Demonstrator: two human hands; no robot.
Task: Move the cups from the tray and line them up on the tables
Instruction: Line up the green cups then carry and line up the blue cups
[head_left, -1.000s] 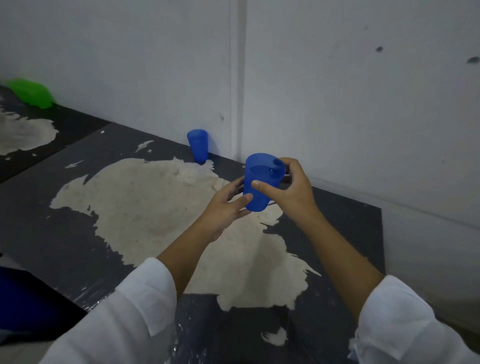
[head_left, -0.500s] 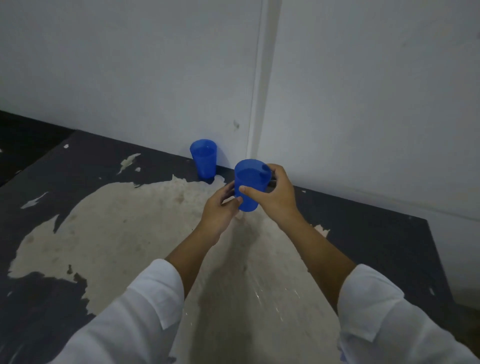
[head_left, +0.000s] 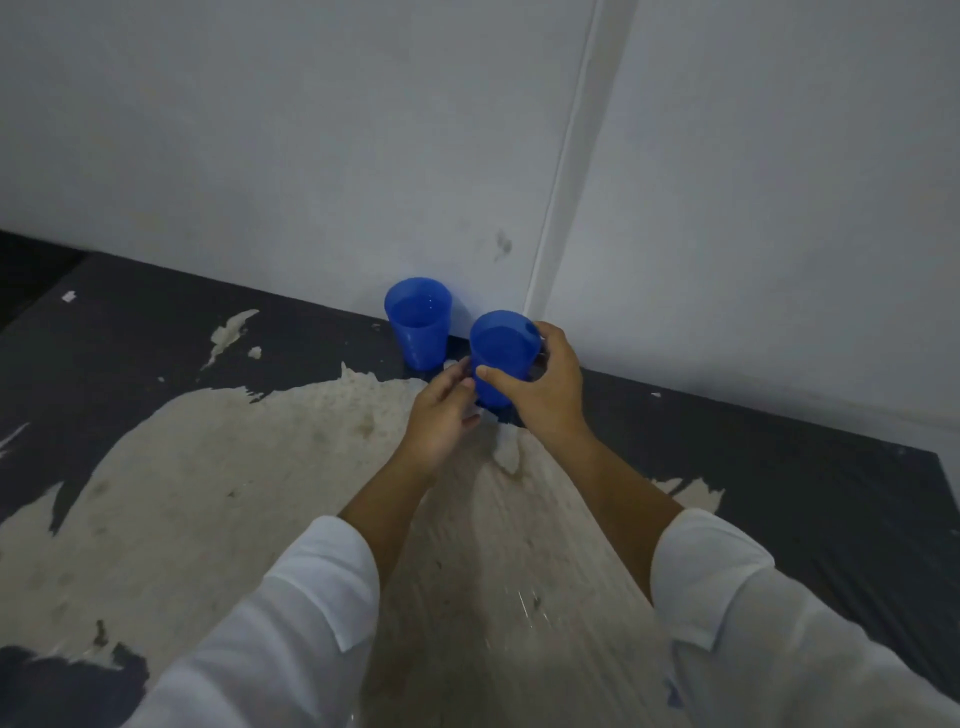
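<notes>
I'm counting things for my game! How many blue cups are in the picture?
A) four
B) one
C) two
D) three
C: one blue cup stands on the table against the wall, and the right hand grips a second cup, with the left hand touching its lower side.
</notes>
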